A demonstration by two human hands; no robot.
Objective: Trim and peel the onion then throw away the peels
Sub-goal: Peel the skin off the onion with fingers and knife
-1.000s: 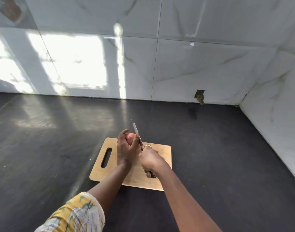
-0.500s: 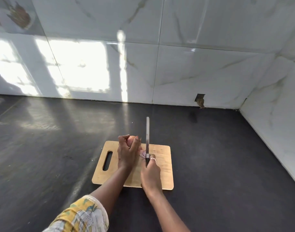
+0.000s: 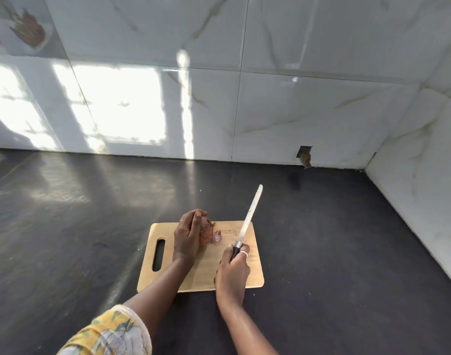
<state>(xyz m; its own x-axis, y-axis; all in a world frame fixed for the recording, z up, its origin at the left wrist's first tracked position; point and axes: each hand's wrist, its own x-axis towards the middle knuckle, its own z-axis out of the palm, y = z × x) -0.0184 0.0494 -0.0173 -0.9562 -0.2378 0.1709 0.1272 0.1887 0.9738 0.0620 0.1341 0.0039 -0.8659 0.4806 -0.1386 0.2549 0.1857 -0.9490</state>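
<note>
You're mid-trim, I judge: your left grip [image 3: 189,238] curls over the onion [image 3: 206,230] on the board [image 3: 209,265], a cut end [image 3: 217,237] beside it, your right grip [image 3: 232,274] clasps the raised knife [image 3: 248,219], so next nick the skin and peel.

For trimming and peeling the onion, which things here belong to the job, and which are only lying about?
Belong to the job:
onion, held by the left hand
loose onion piece beside it
knife, in the right hand
cutting board

Not part of it:
hole in the wall tile
picture tile, upper left
</note>
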